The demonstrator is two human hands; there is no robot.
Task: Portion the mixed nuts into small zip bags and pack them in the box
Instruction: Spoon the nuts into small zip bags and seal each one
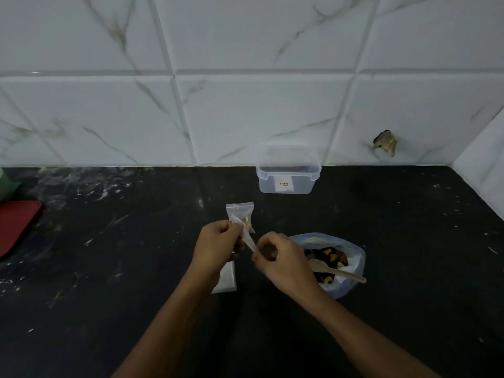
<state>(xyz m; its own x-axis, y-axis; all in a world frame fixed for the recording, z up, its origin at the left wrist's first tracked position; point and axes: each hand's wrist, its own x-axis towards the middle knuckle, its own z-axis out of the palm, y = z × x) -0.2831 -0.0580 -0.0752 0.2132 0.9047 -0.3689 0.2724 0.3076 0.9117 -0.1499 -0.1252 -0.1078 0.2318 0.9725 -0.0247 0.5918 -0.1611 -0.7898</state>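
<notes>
My left hand (218,240) and my right hand (281,261) both pinch a small clear zip bag (246,236) held edge-on above the black counter. A second small zip bag (240,211) with a few nuts inside lies flat just beyond my hands. More flat clear bags (227,279) lie under my left wrist. The large open bag of mixed nuts (331,260) sits to the right of my right hand, with a wooden spoon (335,271) resting in it. The clear plastic box (287,170) stands open against the wall.
A red lid or tray (16,225) lies at the left edge of the counter, with a green object (5,186) behind it. The tiled wall runs along the back and turns a corner at the right (480,170).
</notes>
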